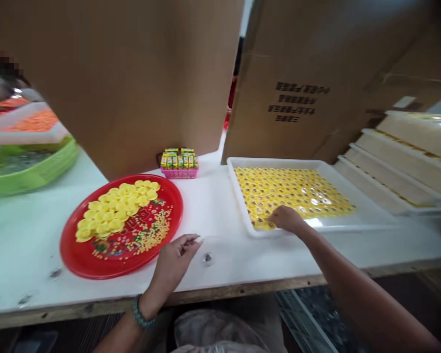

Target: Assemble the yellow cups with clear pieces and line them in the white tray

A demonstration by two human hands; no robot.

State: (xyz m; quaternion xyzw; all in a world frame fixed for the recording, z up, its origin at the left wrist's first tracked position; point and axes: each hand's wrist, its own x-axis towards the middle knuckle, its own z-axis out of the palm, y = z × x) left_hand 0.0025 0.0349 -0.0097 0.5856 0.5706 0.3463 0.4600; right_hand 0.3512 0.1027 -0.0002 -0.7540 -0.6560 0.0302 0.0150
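Two large cardboard sheets, a left one (132, 73) and a right one (297, 63), stand along the back of a white table (209, 206). A stack of trays (400, 181) rises at the far right, just beside a white tray (367, 223) that holds rows of yellow pieces (282, 189) with dark centres. To the left lies a red plate (69, 240), and beyond it a green basket (33, 176). The person's right hand (288, 219) reaches over the near edge of the white tray, fingers bunched at the yellow pieces in its near left corner; whether they grip one cannot be told. The left hand (176, 257) hovers by the plate, thumb and forefinger almost meeting, and whether anything thin sits between them is unclear. A pink basket (180, 173) of little boxes stands behind the plate, which bears yellow flower shapes (113, 208) and tiny yellow beads (154, 235)
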